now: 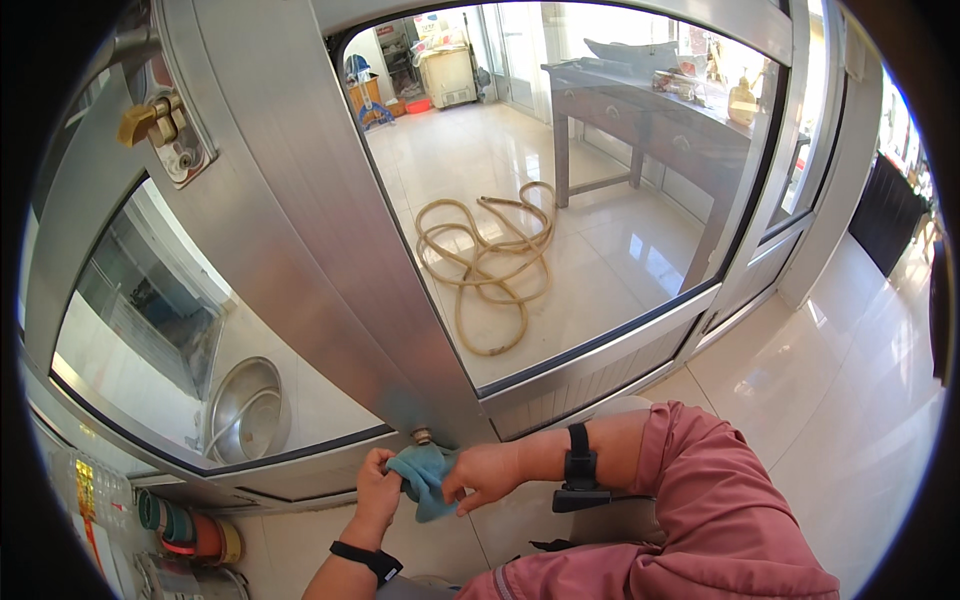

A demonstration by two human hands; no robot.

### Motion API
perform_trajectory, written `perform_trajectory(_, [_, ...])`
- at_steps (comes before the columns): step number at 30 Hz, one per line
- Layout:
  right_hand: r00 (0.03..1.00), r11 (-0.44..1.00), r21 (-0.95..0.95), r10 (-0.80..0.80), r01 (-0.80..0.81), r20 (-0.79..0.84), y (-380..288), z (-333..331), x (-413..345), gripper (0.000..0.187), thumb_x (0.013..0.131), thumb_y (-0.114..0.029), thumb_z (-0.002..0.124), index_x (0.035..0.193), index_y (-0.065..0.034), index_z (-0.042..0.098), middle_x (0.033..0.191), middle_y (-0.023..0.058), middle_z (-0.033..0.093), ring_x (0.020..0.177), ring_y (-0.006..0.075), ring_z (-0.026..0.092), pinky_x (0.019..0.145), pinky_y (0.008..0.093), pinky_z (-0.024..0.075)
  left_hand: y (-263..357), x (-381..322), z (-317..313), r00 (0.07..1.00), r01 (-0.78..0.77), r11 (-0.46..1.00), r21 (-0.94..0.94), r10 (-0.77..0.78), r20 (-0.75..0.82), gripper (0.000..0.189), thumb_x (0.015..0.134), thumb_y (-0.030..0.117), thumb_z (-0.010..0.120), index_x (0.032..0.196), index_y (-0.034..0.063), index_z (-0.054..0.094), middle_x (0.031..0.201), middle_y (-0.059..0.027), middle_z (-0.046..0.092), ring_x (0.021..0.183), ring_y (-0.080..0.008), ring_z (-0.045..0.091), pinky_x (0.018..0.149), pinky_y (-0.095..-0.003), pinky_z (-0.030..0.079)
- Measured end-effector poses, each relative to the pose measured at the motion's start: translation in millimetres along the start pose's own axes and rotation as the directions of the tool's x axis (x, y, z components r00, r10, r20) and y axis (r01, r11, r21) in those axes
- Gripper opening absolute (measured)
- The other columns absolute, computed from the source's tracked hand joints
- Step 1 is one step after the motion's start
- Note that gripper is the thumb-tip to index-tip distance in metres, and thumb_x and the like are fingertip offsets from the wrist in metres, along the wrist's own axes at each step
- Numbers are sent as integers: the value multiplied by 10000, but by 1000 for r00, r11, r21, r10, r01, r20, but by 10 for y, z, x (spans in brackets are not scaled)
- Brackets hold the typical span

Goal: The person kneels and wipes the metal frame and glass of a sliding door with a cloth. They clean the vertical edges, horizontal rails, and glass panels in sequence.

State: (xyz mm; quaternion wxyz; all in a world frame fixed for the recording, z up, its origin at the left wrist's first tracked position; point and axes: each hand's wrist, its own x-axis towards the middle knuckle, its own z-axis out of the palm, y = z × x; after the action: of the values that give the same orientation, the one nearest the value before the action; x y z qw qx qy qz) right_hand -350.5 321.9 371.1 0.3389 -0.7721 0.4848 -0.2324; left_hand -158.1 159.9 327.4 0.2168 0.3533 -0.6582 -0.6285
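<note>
A blue-green cloth hangs bunched between my two hands, low in front of a metal-framed glass door. My left hand grips its left edge, with the fingers partly wrapped in the folds. On the other side, my right hand has its fingers on the cloth's right part; the fabric hides some fingertips. Just above the cloth, a small metal knob sticks out from the lower end of the wide door stile. Whether cloth and knob touch is hard to tell.
A lock plate with a brass-coloured lever sits high on the stile. Behind the glass lie a coiled yellowish hose, a wooden table and a metal basin. Stacked plant pots and plastic bottles stand at lower left.
</note>
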Motion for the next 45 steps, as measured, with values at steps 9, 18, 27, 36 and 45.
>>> perform_trajectory(9, [951,993,-63,80,-103,-299,48,-84,-11,458,844,-328,773,1207,-78,647,1042,143,724,907,365,700,803,434,550,112,-90,7,923,91,995,25,-94,374,106,909,8,690,997,52,650,870,-7,691,755,-63,618,659,-219,480])
perform_trajectory(18, [989,987,76,142,-145,43,2,-32,-43,620,871,-444,740,1275,2,592,1015,250,706,930,442,678,830,462,540,239,-168,-76,840,153,983,-106,-73,538,88,912,27,700,979,56,650,873,-12,692,767,-88,643,706,-229,518])
perform_trajectory(27, [945,940,176,312,-292,-96,88,-45,27,462,912,-426,699,1110,-9,682,939,242,714,899,391,695,809,438,538,272,-149,-78,847,278,888,-367,-47,529,235,988,207,629,1167,56,644,1089,-53,687,999,-133,634,899,-290,491])
perform_trajectory(36, [907,792,534,408,-295,-104,102,-4,15,501,965,-449,662,1137,21,673,997,164,720,945,226,660,881,372,510,272,-187,45,853,174,953,-248,-20,522,792,785,352,853,1420,46,491,1296,-54,608,1208,-182,561,1035,-351,447])
perform_trajectory(45, [958,789,587,278,-183,-75,104,67,37,609,995,-504,602,1307,19,579,1163,179,683,1091,238,618,979,378,479,378,-258,167,780,264,963,42,-239,578,740,789,98,835,1429,55,467,1329,-78,595,1226,-213,575,1057,-373,469])
